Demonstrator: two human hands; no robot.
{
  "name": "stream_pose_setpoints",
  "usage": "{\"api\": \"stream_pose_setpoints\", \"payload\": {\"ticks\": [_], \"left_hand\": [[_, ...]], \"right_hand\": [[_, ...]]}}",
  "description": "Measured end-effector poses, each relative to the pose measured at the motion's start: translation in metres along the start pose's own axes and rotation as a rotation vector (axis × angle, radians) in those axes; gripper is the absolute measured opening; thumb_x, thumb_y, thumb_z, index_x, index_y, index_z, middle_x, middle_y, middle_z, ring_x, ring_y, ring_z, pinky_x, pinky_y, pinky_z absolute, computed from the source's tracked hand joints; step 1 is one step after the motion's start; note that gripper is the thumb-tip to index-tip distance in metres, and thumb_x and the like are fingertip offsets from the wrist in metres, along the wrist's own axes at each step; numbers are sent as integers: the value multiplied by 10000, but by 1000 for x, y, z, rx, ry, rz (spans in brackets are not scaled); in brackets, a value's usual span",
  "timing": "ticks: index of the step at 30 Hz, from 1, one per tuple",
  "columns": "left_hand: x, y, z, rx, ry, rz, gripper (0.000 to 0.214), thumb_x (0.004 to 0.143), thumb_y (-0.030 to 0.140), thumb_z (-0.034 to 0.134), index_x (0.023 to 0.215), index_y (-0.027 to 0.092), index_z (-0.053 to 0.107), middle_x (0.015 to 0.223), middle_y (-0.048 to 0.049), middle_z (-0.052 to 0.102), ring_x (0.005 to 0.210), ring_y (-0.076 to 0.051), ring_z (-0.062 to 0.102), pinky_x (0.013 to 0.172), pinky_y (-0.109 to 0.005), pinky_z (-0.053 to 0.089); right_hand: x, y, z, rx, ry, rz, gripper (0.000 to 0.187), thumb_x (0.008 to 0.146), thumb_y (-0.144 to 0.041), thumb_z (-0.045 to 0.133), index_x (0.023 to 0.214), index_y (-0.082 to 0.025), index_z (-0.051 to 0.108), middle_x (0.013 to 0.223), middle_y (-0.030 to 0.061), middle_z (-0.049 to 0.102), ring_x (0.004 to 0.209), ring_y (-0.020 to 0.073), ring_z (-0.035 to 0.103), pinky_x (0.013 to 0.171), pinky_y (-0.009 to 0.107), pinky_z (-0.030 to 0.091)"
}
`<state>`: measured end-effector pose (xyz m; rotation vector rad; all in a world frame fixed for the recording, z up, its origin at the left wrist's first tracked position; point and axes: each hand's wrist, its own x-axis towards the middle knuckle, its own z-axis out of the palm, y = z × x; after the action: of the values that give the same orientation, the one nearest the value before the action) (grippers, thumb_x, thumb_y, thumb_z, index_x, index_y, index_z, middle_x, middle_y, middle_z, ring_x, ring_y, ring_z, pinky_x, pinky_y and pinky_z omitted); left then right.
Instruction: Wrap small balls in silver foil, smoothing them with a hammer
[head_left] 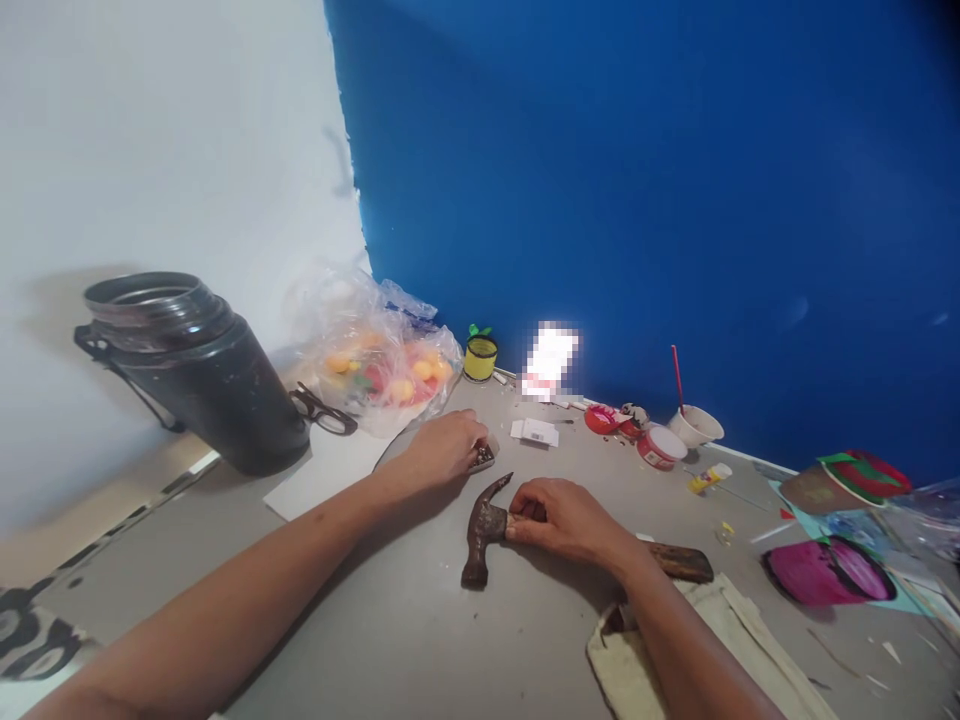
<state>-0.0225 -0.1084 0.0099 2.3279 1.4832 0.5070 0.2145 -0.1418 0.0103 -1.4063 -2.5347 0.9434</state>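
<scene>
A claw hammer lies on the grey table, its rusty head toward the middle and its wooden handle running to the right under my right hand. The fingers of that hand are curled and closed at the handle, just behind the head. Further back, my left hand reaches to a small shallow tray of dark bits, with its fingers bent together over the edge. Whatever those fingertips pinch is hidden. Behind the tray lies a small white box.
On the left stand a dark open flask, eyeglasses and a plastic bag of colourful things. A yellow pot, red tub, white cup, glue stick and pink cup sit behind and right. Cloth lies below my right forearm.
</scene>
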Motion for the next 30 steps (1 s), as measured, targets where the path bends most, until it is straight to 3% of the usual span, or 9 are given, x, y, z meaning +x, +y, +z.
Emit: {"api": "stream_pose_setpoints", "payload": {"ticks": [4,8,10,14,18,20,24,27,30], "left_hand": [[2,1,-11,-160,39,-42,207,779,187,579,828,213,778,945,-63,716,839,-225,640,709,-316,417],[-13,26,-19,-473,43,-126,128,774,246,636,764,216,760,839,-25,734,773,-208,657,685,-296,459],[-27,41,-17,-541,22,-113,98,768,216,649,761,218,747,795,-13,721,732,-193,646,661,-285,455],[-47,56,-2,-495,123,-30,114,833,218,633,755,205,716,796,-36,671,733,-186,636,675,-296,460],[-53,50,12,-295,179,162,174,920,243,578,798,192,691,848,-45,637,812,-187,614,726,-305,462],[-53,46,15,-275,194,190,169,929,237,576,804,186,677,864,-40,621,832,-184,601,743,-308,463],[-53,44,15,-519,150,81,47,832,171,647,860,198,674,917,-23,608,866,-179,602,784,-309,476],[-54,45,13,-788,67,-90,323,762,110,612,1067,216,636,918,-6,606,798,-163,586,694,-286,468],[-53,45,12,-991,20,-200,365,789,146,597,1146,218,573,860,17,582,713,-134,541,606,-256,424]], "right_hand": [[2,2,3,21,45,-25,174,827,-380,713,876,-214,731,864,20,738,771,178,635,665,267,405],[0,-7,11,258,345,-104,149,873,-329,652,933,-213,725,909,38,736,821,186,653,763,302,480],[-2,-14,15,497,418,-80,207,873,-400,670,935,-206,712,857,36,725,737,177,650,690,294,501],[-5,-24,19,875,327,38,357,787,-533,762,806,-195,650,618,-1,643,543,141,569,490,238,431],[-4,-26,17,1051,205,122,427,694,-533,845,735,-175,617,584,2,642,509,103,530,474,201,392],[-3,-28,15,1083,182,150,447,658,-528,872,720,-165,619,588,5,648,508,93,532,475,191,392],[-1,-28,14,1120,229,217,464,605,-519,909,774,-169,655,604,-10,650,508,98,556,466,194,435],[1,-25,12,1225,305,215,465,587,-499,929,821,-174,691,649,-23,653,522,84,551,487,200,481],[3,-21,10,1332,341,144,428,580,-450,950,786,-166,704,667,-14,654,561,78,546,495,184,482]]}}
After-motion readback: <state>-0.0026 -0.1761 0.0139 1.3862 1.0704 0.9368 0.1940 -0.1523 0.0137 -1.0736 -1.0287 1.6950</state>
